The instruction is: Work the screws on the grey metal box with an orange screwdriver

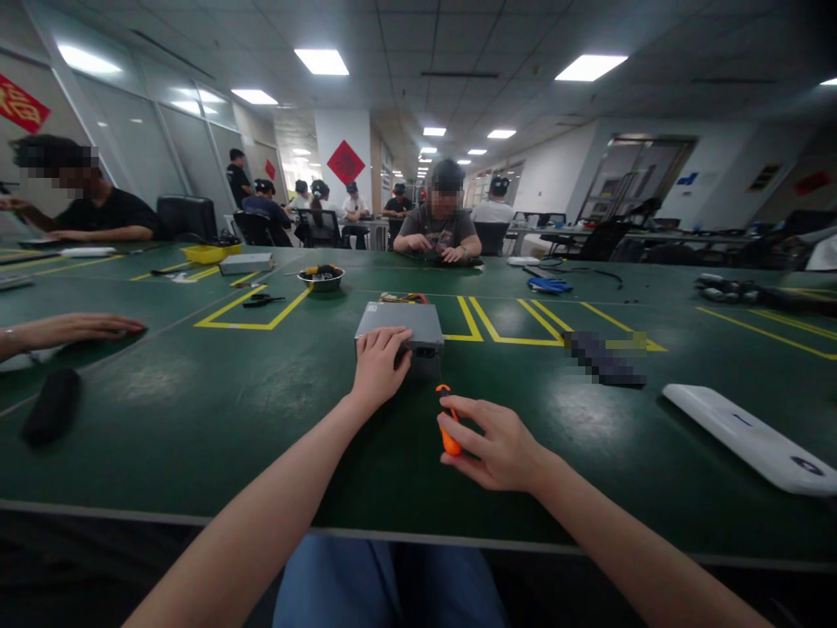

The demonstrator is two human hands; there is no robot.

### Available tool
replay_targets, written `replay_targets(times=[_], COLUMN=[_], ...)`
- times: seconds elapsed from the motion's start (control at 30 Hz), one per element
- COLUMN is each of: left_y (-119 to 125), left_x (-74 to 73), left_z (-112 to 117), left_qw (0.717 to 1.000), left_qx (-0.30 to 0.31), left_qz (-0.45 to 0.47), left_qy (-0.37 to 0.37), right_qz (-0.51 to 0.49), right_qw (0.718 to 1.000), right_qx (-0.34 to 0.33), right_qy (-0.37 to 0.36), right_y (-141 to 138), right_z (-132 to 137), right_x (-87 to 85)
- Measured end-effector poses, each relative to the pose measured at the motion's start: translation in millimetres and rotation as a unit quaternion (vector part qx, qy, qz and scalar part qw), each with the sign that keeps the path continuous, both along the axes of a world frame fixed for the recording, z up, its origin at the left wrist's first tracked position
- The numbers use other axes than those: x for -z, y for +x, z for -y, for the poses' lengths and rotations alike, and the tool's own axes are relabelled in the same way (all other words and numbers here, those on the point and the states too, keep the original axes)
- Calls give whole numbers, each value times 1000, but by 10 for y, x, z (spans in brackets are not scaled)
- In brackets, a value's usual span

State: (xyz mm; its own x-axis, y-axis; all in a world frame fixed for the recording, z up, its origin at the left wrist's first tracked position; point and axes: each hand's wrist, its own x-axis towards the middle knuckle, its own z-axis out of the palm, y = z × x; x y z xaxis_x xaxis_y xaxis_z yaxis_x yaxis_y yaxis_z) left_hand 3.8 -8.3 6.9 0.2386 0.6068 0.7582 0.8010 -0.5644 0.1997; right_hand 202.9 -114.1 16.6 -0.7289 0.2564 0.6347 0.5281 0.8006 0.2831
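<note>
A grey metal computer power supply point(424, 321) sits on the green table in front of me, with a dark socket on its near face and coloured wires behind it. My left hand point(379, 362) grips its near left part, fingers over the top and thumb against the near face. Just this side of the box, my right hand point(493, 445) holds an orange and black screwdriver point(450, 434) between thumb and fingers. Its handle points toward me and the thin shaft points at the box; I cannot make out whether the tip touches it.
On the right lie a white rounded device point(751, 440) and a blurred dark slab point(605, 359). A bowl of tools point(322, 279), a yellow tray point(210, 253) and blue gloves point(549, 285) stand farther back. Another person's hand point(85, 330) rests at left; someone sits opposite.
</note>
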Motion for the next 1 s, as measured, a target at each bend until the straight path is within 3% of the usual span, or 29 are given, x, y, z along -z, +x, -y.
replay_targets(times=[0.5,1.0], left_y=[-3,-9], left_x=[-10,-18], left_z=[-5,-6], left_qw=[1000,1000], left_qx=[5,8], left_qz=[-2,-2], left_qy=[0,-4], right_qz=[-46,-20], right_qw=[999,1000], right_qx=[-16,6], right_qy=[-6,-1], right_y=[-34,17], right_z=[-40,-39], right_x=[-6,7])
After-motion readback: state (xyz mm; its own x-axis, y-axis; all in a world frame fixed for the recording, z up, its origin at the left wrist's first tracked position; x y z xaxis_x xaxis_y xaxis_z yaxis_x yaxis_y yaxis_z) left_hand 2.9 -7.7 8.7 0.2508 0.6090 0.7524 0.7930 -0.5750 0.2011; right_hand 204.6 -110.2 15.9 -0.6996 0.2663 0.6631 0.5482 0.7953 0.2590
